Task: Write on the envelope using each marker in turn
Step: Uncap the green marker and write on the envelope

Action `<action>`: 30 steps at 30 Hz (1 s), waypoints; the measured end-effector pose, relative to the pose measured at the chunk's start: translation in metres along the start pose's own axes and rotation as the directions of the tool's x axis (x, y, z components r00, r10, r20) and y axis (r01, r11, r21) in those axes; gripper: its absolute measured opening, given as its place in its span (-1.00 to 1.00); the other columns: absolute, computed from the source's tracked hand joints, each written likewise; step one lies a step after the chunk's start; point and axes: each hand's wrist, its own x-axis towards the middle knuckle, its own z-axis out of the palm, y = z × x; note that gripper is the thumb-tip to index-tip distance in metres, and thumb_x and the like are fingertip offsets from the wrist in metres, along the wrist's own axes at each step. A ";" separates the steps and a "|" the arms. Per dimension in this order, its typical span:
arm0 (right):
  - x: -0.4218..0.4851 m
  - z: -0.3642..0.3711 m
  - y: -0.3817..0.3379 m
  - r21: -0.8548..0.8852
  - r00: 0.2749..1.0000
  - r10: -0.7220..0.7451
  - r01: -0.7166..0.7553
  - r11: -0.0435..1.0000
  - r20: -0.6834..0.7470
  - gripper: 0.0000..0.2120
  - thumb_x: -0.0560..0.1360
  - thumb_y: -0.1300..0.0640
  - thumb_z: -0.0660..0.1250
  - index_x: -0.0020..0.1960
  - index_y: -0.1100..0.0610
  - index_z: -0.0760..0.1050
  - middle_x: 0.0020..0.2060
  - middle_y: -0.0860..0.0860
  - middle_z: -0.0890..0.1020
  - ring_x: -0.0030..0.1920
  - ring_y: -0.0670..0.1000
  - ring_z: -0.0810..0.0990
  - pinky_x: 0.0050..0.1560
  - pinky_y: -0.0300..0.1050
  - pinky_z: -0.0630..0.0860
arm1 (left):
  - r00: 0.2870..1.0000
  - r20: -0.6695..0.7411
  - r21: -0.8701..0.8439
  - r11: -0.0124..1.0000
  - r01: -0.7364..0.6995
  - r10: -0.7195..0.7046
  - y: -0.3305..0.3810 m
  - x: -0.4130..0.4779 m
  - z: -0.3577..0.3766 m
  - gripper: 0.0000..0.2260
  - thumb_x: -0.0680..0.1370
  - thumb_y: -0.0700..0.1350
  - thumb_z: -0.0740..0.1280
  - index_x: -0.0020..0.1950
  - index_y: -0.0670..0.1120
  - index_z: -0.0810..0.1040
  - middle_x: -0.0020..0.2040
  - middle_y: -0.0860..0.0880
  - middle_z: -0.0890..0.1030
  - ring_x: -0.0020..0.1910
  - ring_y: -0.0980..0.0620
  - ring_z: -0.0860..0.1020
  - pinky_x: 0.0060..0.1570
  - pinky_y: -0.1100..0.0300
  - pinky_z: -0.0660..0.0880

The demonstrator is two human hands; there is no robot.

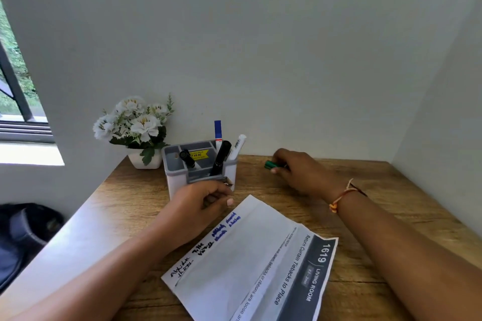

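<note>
Desk scene seen from above the person's own hands, with clock directions taken from the envelope as the middle of the dial. White envelope point(247, 263) lies flat and skewed on the wooden tabletop point(378, 185), toward the near edge. A dark printed band reading "1619 LIVING ROOM" runs along its right side. Short handwritten words in black and in blue ink sit in a row along its left edge.

Right grip point(300, 172), at about 1 o'clock and well apart from the envelope, rests on the tabletop with its fingers curled over a green marker point(271, 165). The thumb closes in from below, and only the marker's green end pokes out to the left of the fingers (whether that end is a cap cannot be told). An orange thread bracelet point(344, 194) circles that wrist.

Left grip point(200, 206), at about 11 o'clock and just beyond the envelope's far corner, has its fingers bent inward toward the thumb. Something dark shows between them, but it cannot be told whether the grip has hold of anything or that is only shadow.

Grey-and-white organiser point(174, 177) stands right behind the left grip and holds four markers on end. A black marker point(221, 156) leans in the middle, with a second black marker point(187, 157) to its left. A blue-capped marker point(217, 129) is upright at the back, and a white marker point(238, 144) tilts to the right. Pot of white flowers point(135, 125) sits at 10 o'clock, against the white wall.
</note>
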 end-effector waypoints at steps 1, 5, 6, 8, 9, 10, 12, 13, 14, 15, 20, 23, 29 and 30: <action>-0.009 -0.003 -0.014 0.048 0.999 -0.046 0.046 0.998 -0.005 -0.73 0.64 -0.01 0.31 0.30 0.06 0.52 0.15 0.05 0.65 0.08 0.06 0.60 0.05 -0.10 0.53 | 1.000 -0.004 -0.017 1.000 0.004 -0.004 0.000 0.000 0.000 -0.79 0.57 0.02 0.40 0.20 0.11 0.61 -0.03 0.22 0.65 0.01 0.39 0.54 -0.05 0.54 0.44; -0.046 -0.007 -0.056 0.253 0.983 -0.181 0.166 0.953 0.035 -0.89 0.66 -0.05 0.25 0.03 -0.15 0.55 -0.22 -0.14 0.61 -0.26 -0.20 0.59 -0.25 -0.24 0.43 | 0.999 -0.020 -0.155 0.988 0.024 -0.027 -0.001 0.001 0.001 -0.74 0.56 0.01 0.39 0.25 0.08 0.56 -0.04 0.14 0.68 -0.04 0.24 0.63 0.03 0.28 0.59; -0.053 -0.007 -0.063 0.271 0.977 -0.209 0.190 0.944 0.043 -0.86 0.67 -0.06 0.24 -0.05 -0.18 0.52 -0.24 -0.13 0.62 -0.28 -0.21 0.59 -0.27 -0.22 0.44 | 0.999 -0.016 -0.218 0.975 0.030 -0.034 0.001 0.000 0.001 -0.73 0.55 0.02 0.39 0.25 0.07 0.56 -0.05 0.11 0.70 -0.04 0.20 0.65 0.01 0.21 0.62; -0.060 -0.005 -0.070 0.265 0.966 -0.254 0.232 0.936 0.048 -0.84 0.67 -0.06 0.24 -0.04 -0.14 0.56 -0.19 -0.07 0.66 -0.21 -0.11 0.61 -0.21 -0.09 0.49 | 0.999 0.002 -0.327 0.944 0.037 -0.038 0.005 -0.002 0.002 -0.68 0.48 0.10 0.38 0.21 0.05 0.58 -0.06 0.05 0.72 -0.06 0.11 0.69 -0.05 0.16 0.65; -0.062 -0.003 -0.072 0.247 0.961 -0.273 0.253 0.935 0.050 -0.82 0.67 -0.06 0.24 0.04 -0.09 0.61 -0.18 -0.06 0.67 -0.19 -0.06 0.60 -0.19 -0.06 0.48 | 0.999 0.009 -0.363 0.931 0.038 -0.037 0.008 -0.003 0.002 -0.65 0.45 0.14 0.38 0.18 0.04 0.59 -0.07 0.02 0.72 -0.08 0.08 0.69 -0.06 0.14 0.65; -0.063 -0.001 -0.073 0.225 0.954 -0.294 0.277 0.934 0.048 -0.79 0.66 -0.08 0.24 0.10 -0.05 0.63 -0.21 -0.07 0.65 -0.22 -0.08 0.57 -0.21 -0.08 0.45 | 0.999 0.012 -0.393 0.919 0.041 -0.040 0.009 -0.004 0.003 -0.64 0.43 0.16 0.37 0.15 0.02 0.61 -0.10 -0.02 0.72 -0.11 0.05 0.70 -0.07 0.11 0.66; -0.064 0.003 -0.072 0.179 0.944 -0.326 0.312 0.933 0.053 -0.76 0.65 -0.11 0.24 0.06 -0.04 0.64 -0.33 -0.10 0.58 -0.34 -0.14 0.48 -0.29 -0.17 0.35 | 0.999 0.013 -0.453 0.890 0.049 -0.048 0.013 -0.004 0.004 -0.69 0.44 0.11 0.38 0.10 -0.03 0.63 -0.14 -0.10 0.72 -0.17 -0.01 0.69 -0.09 0.04 0.66; -0.065 0.004 -0.073 0.166 0.939 -0.339 0.327 0.930 0.053 -0.76 0.65 -0.12 0.25 -0.04 -0.05 0.62 -0.40 -0.12 0.54 -0.38 -0.15 0.46 -0.34 -0.20 0.30 | 0.999 0.018 -0.474 0.879 0.049 -0.046 0.014 -0.004 0.003 -0.72 0.46 0.07 0.39 0.08 -0.05 0.63 -0.15 -0.13 0.71 -0.20 -0.04 0.68 -0.11 0.03 0.66; -0.066 0.006 -0.073 0.166 0.935 -0.351 0.339 0.926 0.049 -0.77 0.64 -0.11 0.26 -0.14 -0.09 0.56 -0.45 -0.13 0.50 -0.40 -0.15 0.45 -0.37 -0.22 0.26 | 0.999 0.024 -0.488 0.872 0.050 -0.044 0.015 -0.005 0.003 -0.74 0.47 0.04 0.39 0.06 -0.08 0.63 -0.17 -0.16 0.70 -0.22 -0.05 0.67 -0.13 0.04 0.65; -0.067 0.007 -0.073 0.169 0.933 -0.358 0.347 0.923 0.042 -0.75 0.64 -0.11 0.26 -0.20 -0.13 0.50 -0.48 -0.15 0.49 -0.41 -0.15 0.46 -0.39 -0.24 0.23 | 0.999 0.030 -0.498 0.865 0.052 -0.043 0.016 -0.005 0.002 -0.76 0.48 0.01 0.40 0.05 -0.11 0.62 -0.18 -0.17 0.70 -0.24 -0.05 0.66 -0.16 0.06 0.64; -0.070 0.006 -0.075 0.138 0.929 -0.369 0.366 0.920 -0.007 -0.87 0.63 -0.11 0.28 -0.07 -0.24 0.56 -0.42 -0.34 0.55 -0.36 -0.26 0.52 -0.38 -0.32 0.29 | 0.998 0.010 -0.556 0.830 0.051 -0.054 0.019 -0.005 0.000 -0.74 0.42 -0.06 0.47 0.02 -0.17 0.59 -0.18 -0.24 0.68 -0.27 -0.05 0.63 -0.25 0.16 0.60; -0.071 0.001 -0.075 0.099 0.926 -0.377 0.376 0.921 -0.010 -0.76 0.64 -0.13 0.25 0.26 -0.21 0.58 -0.13 -0.23 0.70 -0.24 -0.21 0.59 -0.21 -0.22 0.49 | 0.998 -0.001 -0.594 0.802 0.053 -0.067 0.020 -0.003 0.000 -0.70 0.37 -0.10 0.50 0.03 -0.19 0.57 -0.18 -0.21 0.68 -0.25 -0.05 0.64 -0.23 0.23 0.61; -0.068 -0.025 -0.065 0.564 0.969 -0.127 -0.015 0.826 0.211 -0.78 0.71 0.06 0.10 0.30 -0.17 0.36 -0.12 -0.02 0.69 -0.19 -0.05 0.55 -0.15 -0.10 0.50 | 0.982 0.051 -0.658 0.734 0.170 -0.182 0.015 -0.001 -0.007 -0.85 0.60 -0.17 0.33 0.12 -0.10 0.65 -0.17 -0.05 0.68 -0.15 0.05 0.63 0.03 0.15 0.63; -0.066 -0.030 -0.059 0.672 0.975 -0.082 -0.078 0.737 0.204 -0.77 0.71 0.12 0.10 0.29 -0.15 0.34 -0.09 0.05 0.73 -0.19 -0.03 0.58 -0.14 -0.08 0.54 | 0.975 0.079 -0.673 0.710 0.207 -0.209 0.013 0.000 -0.010 -0.84 0.62 -0.16 0.30 0.13 -0.11 0.64 -0.13 -0.07 0.68 -0.12 0.03 0.64 0.07 0.11 0.62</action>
